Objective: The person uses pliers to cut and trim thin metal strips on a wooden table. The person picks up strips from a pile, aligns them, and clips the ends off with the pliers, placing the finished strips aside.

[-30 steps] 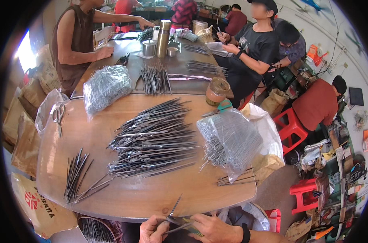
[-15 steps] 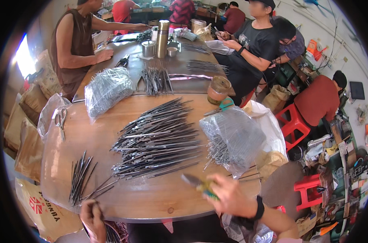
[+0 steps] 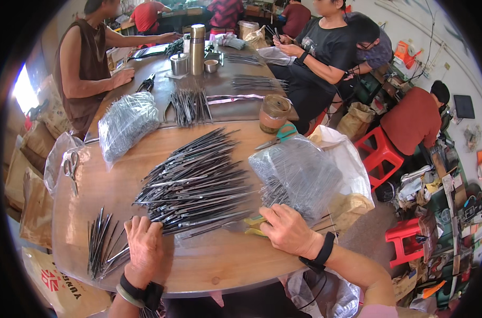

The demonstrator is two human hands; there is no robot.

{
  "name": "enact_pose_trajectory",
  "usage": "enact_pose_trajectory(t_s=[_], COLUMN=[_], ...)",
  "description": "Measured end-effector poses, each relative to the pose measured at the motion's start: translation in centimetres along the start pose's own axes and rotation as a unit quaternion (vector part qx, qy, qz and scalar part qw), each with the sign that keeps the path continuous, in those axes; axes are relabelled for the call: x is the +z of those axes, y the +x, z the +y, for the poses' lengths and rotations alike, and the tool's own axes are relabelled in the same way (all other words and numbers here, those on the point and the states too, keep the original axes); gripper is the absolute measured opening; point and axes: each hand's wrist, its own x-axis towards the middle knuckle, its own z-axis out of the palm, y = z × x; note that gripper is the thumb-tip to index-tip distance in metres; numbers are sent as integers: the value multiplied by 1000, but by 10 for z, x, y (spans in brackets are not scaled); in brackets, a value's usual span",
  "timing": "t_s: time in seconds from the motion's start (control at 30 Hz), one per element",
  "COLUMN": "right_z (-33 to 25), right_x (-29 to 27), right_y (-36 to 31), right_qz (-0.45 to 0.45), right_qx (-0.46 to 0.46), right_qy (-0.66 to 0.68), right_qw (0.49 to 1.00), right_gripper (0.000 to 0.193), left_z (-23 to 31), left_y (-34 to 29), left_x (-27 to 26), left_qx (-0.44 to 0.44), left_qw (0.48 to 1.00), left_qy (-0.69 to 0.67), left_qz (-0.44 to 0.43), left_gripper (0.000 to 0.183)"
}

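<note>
A large pile of thin dark metal strips [image 3: 193,183] lies across the middle of the table. At its near left end, my left hand [image 3: 144,244] has its fingers curled down against the strip ends; what they pinch is hidden. My right hand [image 3: 291,229] is closed on yellow-handled pliers [image 3: 253,227], low at the pile's right side. Part of the pliers is covered by my fingers. Just beyond that hand sits a clear plastic bag of thin metal pieces [image 3: 299,169]. Left of my left hand is a smaller bunch of dark strips [image 3: 98,241].
Scissors [image 3: 71,172] lie at the left edge, green-handled scissors [image 3: 284,132] beside a glass jar [image 3: 274,114]. Another filled bag [image 3: 128,127] is at the back left. A thermos [image 3: 197,50] stands on the far table, where other people sit. Red stools [image 3: 379,153] are to the right.
My left hand has risen from the table's near edge onto the pile's left end. My right hand, with the pliers, has moved up slightly toward the bag. The whole view has shifted a little.
</note>
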Motion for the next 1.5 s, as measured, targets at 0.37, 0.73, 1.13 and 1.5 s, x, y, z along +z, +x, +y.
enact_pose_trajectory(t_s=[0.37, 0.73, 1.13, 1.5], right_z=[-4, 3, -83, -94], right_x=[0, -13, -82, -75], right_y=[-6, -1, 2, -10], right_qz=[-78, -48, 283, 335], right_qx=[-15, -121, 320, 418], right_qy=[-69, -93, 200, 702], right_qw=[995, 987, 882, 470], right_gripper=[12, 10, 16, 21], left_z=[-1, 0, 91, 113], left_y=[5, -10, -91, -74], left_x=[-10, -49, -51, -24], left_qx=[58, 64, -469, -370], left_qw=[997, 998, 391, 318], left_qy=[45, -5, -781, -865], left_qz=[15, -9, -132, -115], left_gripper=[11, 22, 47, 34])
